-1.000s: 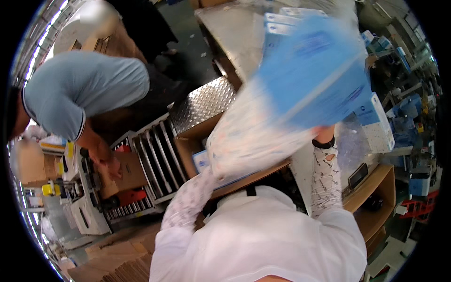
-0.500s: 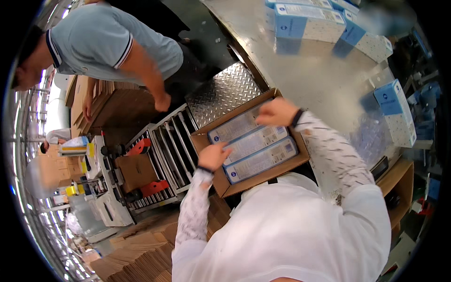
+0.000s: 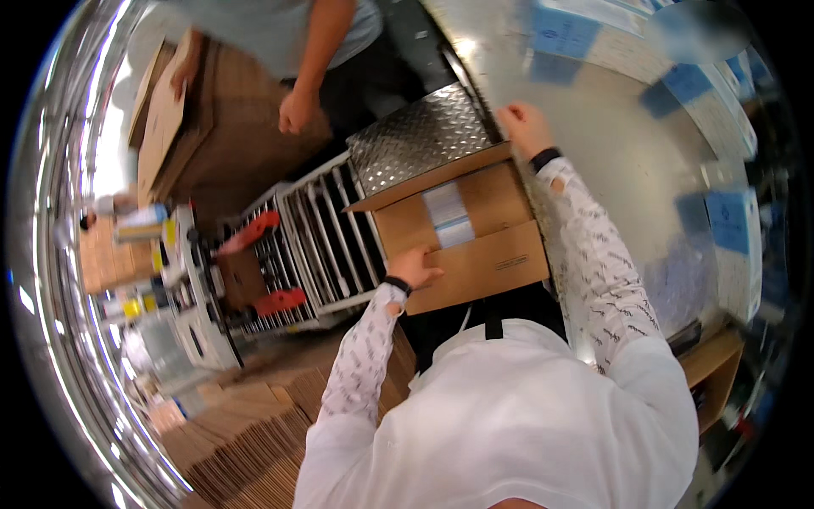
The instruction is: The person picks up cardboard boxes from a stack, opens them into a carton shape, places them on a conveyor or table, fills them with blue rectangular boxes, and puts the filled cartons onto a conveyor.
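A brown cardboard carton (image 3: 479, 267) stands in front of me. Its near flap and side flaps lie folded inward, while the long far flap (image 3: 424, 181) sticks up. Through the gap between flaps a strip of the white-and-blue packages (image 3: 448, 216) shows; the rest of them is hidden. My left hand (image 3: 414, 268) rests at the left end of the near flap, thumb and fingers apart. Just beyond the far flap's right corner is my right hand (image 3: 527, 131), its fingers loosely bent and apart, with nothing visible in them.
A roller conveyor (image 3: 326, 225) with red guides (image 3: 280, 301) runs left from the carton. A diamond-plate metal sheet (image 3: 420, 140) lies beyond. A co-worker's hand (image 3: 298, 110) hangs near upright cardboard (image 3: 229, 127). White-and-blue boxes (image 3: 731, 229) stand on the table at right; flattened cartons (image 3: 254, 441) lie lower left.
The near and side flaps have been folded in over the packages. My right hand has moved away to the far right corner; my left hand has shifted slightly right. The co-worker has moved.
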A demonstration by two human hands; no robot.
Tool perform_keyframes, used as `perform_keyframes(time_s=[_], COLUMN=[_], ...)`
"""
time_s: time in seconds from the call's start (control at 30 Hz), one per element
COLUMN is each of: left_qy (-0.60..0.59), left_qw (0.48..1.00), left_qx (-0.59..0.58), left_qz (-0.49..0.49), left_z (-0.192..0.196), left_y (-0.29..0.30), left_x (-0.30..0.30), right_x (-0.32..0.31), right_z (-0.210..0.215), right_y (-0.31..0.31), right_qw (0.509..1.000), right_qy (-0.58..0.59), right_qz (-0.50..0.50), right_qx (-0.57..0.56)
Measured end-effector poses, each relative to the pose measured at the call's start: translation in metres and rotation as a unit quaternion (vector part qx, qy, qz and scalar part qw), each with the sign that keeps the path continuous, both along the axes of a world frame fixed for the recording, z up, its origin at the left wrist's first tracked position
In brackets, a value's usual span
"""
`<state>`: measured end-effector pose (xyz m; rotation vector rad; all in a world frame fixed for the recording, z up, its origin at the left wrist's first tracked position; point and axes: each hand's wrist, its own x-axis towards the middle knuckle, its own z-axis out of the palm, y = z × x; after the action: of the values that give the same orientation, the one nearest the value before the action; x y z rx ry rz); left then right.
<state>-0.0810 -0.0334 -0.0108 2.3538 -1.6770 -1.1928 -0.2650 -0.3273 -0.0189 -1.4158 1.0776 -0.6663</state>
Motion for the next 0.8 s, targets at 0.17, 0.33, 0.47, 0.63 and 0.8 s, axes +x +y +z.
perform_keyframes(time_s=[0.17,0.33,0.47,0.63,0.8], left_qy=[-0.013,-0.166,-0.197,-0.277,-0.359], left_qw=[0.977,0.926,0.927,0.894,0.814], left_qx=[-0.209,-0.339,-0.260,-0.212,-0.184], left_qz=[0.028,0.018,0.182,0.282,0.418], left_z=[-0.006,-0.002,-0.059,-0.067,-0.074], left_y=[0.074,0.121,0.136,0.150,0.189], left_x=[-0.004,0.035,0.057,0.228,0.369], right_x=[-0.011,-0.029,0.091,0.309,0.470], right_z=[-0.027,-0.091,-0.082,-0.098,-0.069], right_y=[0.085,0.205,0.273,0.294,0.313], right_qw=[0.965,0.817,0.808,0.816,0.834], right_qy=[-0.120,-0.220,-0.135,-0.129,0.031], right_qz=[0.118,0.007,0.031,0.222,0.277], right_qx=[0.201,0.534,0.572,0.518,0.476])
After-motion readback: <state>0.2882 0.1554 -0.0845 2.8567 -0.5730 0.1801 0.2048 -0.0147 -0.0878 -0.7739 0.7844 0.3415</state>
